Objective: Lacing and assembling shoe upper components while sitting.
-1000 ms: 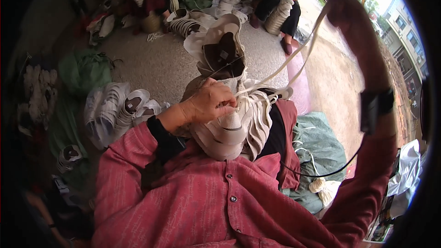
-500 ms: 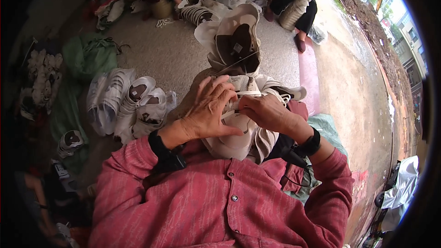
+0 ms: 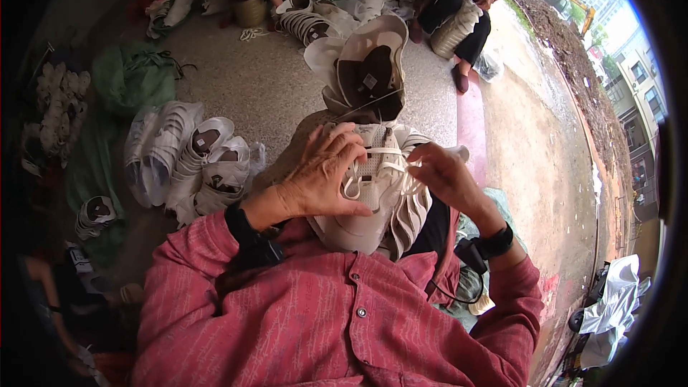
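Observation:
A pale beige shoe upper [image 3: 348,231] lies in front of my chest, its toe toward me. My left hand [image 3: 315,172] grips its left side, with the fingers over the far part and the thumb across the toe end. White shoelace [image 3: 387,150] crosses the perforated tongue, and a loop hangs near my left thumb. My right hand [image 3: 446,175], to the right of the upper, pinches the lace between closed fingers. More nested uppers [image 3: 410,226] fan out under the right side. Beyond my hands stands an opened upper with a dark lining [image 3: 367,75].
Stacked uppers [image 3: 172,147], some in clear plastic, stand at the left beside a green sack [image 3: 132,82]. Further back, a seated person [image 3: 466,0] handles a lace and a stack of uppers. Another stack [image 3: 304,21] lies on the floor. Silvery sheeting [image 3: 613,308] is at lower right.
My right hand has moved right, away from the tongue, drawing the lace out with it. The left hand keeps its grip on the upper.

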The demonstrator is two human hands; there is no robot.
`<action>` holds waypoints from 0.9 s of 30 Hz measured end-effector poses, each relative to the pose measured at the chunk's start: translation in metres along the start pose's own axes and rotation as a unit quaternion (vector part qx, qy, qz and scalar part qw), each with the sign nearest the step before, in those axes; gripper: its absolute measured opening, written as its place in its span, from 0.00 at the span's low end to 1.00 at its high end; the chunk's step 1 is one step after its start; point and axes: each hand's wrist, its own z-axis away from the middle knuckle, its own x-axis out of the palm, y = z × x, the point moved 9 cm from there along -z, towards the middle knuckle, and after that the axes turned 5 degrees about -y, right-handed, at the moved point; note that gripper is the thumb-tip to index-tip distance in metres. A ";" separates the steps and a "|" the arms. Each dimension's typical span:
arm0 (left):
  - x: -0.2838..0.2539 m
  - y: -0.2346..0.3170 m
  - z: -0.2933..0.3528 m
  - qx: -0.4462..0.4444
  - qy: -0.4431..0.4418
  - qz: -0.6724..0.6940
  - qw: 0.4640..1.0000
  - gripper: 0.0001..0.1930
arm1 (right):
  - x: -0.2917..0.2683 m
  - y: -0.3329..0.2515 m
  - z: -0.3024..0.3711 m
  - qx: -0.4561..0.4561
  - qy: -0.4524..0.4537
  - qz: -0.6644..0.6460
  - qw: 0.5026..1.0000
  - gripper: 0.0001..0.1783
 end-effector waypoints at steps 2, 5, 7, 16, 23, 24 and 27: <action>-0.003 0.005 0.000 -0.001 -0.002 0.004 1.000 0.38 | 0.008 -0.007 -0.007 0.012 -0.016 0.010 1.000 0.10; -0.012 0.030 0.009 0.066 0.071 -0.013 0.995 0.30 | 0.003 -0.018 -0.025 -0.012 0.003 0.072 0.997 0.12; 0.012 0.058 0.022 0.229 -0.035 0.168 0.958 0.24 | 0.009 -0.033 -0.039 -0.064 -0.029 0.104 0.992 0.14; 0.046 0.070 0.031 0.280 -0.195 0.199 0.919 0.23 | 0.024 -0.038 -0.077 -0.121 -0.028 0.365 0.923 0.08; 0.047 0.067 0.029 0.267 -0.226 0.187 0.918 0.27 | -0.066 -0.081 -0.123 -0.146 0.081 0.423 0.891 0.06; 0.048 0.063 0.030 0.256 -0.230 0.196 0.918 0.27 | -0.058 -0.083 -0.122 -0.141 0.063 0.357 0.921 0.08; 0.044 0.055 0.035 0.239 -0.227 0.210 0.920 0.26 | -0.037 -0.074 -0.107 -0.049 -0.011 0.240 0.969 0.11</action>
